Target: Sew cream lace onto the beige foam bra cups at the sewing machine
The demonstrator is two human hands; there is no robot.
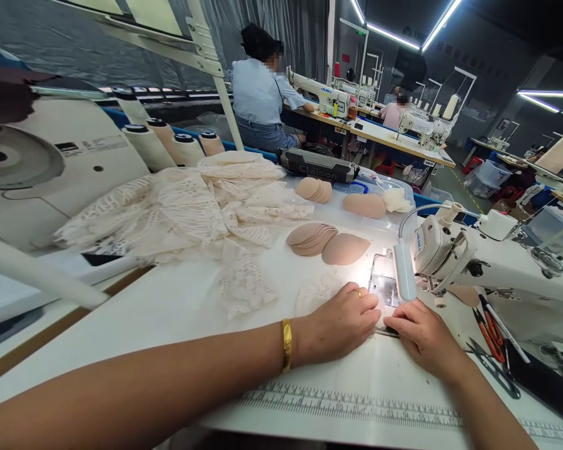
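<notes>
At the sewing machine [478, 256], my left hand [340, 322] has its fingers bent together on the edge of a white lace piece [315, 292], just left of the metal needle plate [383, 289]. The lace lies flat on the white table and is partly hidden under that hand. My right hand [425, 334] is at the plate's near edge, thumb and fingers drawn together close to the left fingertips. What sits between the right fingers is hidden. A slim lamp [405, 272] lights the plate. Beige oval cups [312, 239] lie stacked beyond my left hand, beside another cup [346, 249].
A heap of cream lace [182, 206] covers the table's left side. Behind the cups stands a clear plastic tray [398, 220]. Orange-handled scissors [492, 334] and dark thread snips [495, 369] lie right. A ruler strip [356, 403] runs along the front. A co-worker [258, 94] sits beyond.
</notes>
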